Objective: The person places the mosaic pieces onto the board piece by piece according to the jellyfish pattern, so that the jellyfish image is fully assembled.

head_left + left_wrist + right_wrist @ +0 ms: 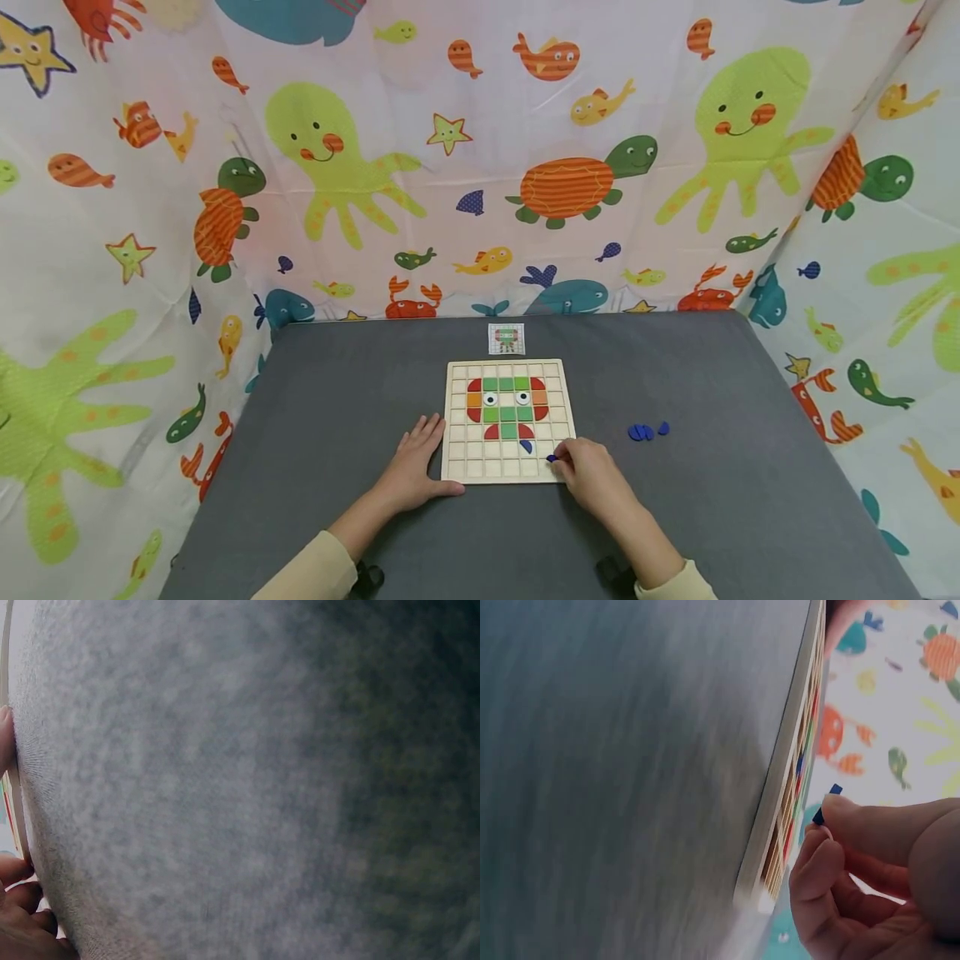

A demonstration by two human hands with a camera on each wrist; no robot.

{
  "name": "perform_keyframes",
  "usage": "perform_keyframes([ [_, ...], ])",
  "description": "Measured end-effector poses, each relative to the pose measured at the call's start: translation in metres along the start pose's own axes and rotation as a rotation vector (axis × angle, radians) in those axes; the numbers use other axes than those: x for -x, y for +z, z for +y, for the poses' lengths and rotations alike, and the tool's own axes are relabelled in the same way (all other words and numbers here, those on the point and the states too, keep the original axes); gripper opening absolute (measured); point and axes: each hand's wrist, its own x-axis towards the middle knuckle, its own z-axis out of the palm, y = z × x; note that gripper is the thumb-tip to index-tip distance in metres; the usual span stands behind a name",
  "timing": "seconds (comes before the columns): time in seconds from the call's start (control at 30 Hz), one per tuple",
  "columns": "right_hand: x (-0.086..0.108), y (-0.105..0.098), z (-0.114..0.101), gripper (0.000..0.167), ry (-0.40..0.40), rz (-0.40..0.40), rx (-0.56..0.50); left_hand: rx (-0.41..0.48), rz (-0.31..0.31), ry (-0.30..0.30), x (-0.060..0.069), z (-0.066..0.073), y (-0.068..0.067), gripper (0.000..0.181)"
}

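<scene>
A square wooden grid board (468, 467) lies on the table, with green, red and orange pieces and two eye pieces (506, 398) forming a face-like pattern. One blue piece (527, 447) sits in a cell below the pattern. Between thumb and fingertip, my right hand (592, 479) pinches another small blue piece (827, 804) over the board's lower right part. Along the left edge of the board my left hand (408, 471) rests with fingers extended, its thumb at the bottom edge. Only parts of the left fingers (22, 911) show in the left wrist view.
Several blue pieces (641, 432) lie to the right of the board on the grey tabletop (337, 383). Behind the board is a small picture card (507, 339) with a similar coloured pattern. A sea-animal curtain (465, 108) hangs round the table's back and sides.
</scene>
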Motion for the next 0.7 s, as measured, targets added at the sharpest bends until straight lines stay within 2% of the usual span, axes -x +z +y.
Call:
perform_keyframes([
  [0.37,-0.004,0.028,-0.025,0.012,-0.018,0.059,0.044,-0.012,0.006,-0.011,0.000,0.000,0.002,0.119],
  [0.7,-0.006,0.038,-0.032,0.017,-0.017,0.103,0.170,-0.004,0.004,-0.018,0.000,0.001,0.002,0.119],
])
